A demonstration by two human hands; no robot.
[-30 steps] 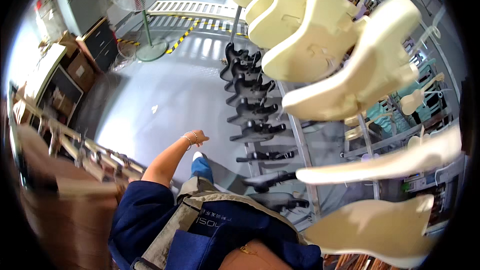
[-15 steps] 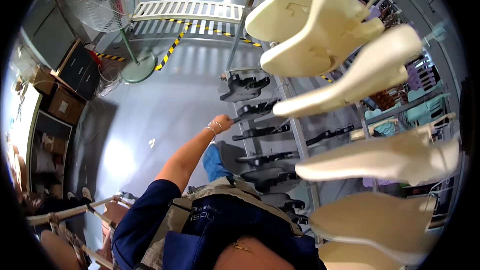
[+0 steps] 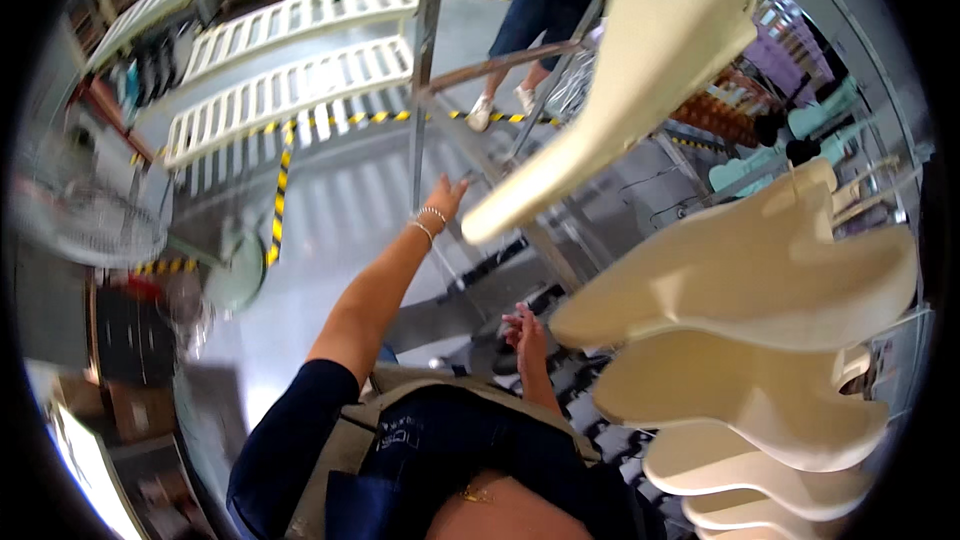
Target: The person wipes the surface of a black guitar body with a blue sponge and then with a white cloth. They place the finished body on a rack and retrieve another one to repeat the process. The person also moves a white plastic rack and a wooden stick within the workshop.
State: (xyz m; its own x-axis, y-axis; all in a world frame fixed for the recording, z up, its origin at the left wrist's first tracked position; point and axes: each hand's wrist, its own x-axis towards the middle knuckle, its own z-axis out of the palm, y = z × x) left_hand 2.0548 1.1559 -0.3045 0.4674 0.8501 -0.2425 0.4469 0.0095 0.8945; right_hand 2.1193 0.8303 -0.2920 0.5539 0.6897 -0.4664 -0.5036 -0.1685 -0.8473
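Observation:
My left hand [image 3: 446, 198] is stretched forward with its fingers apart, close to the metal frame [image 3: 425, 100] of a rack. A bead bracelet circles that wrist. Lower and to the right, my right hand [image 3: 527, 342] is raised with its fingers loosely spread and nothing in them. Beside it on the right hangs a cream, unpainted guitar body [image 3: 740, 270]. Another cream guitar body [image 3: 640, 80] hangs tilted above, its lower tip a little right of my left hand. Dark guitar bodies [image 3: 495, 348], blurred, lie lower in the rack, partly hidden behind my right hand.
More cream guitar bodies [image 3: 740, 385] hang in a row at the lower right. A person [image 3: 545, 15] stands beyond the rack. White slatted shelves [image 3: 290, 85] are at the far left, above yellow-black floor tape [image 3: 280, 190]. A standing fan [image 3: 90, 215] is on the left.
My view has swung right. My left hand has left the dark guitar body by its fingers and is extended farther forward; my right hand has come into view. The hanging cream bodies have shifted in view.

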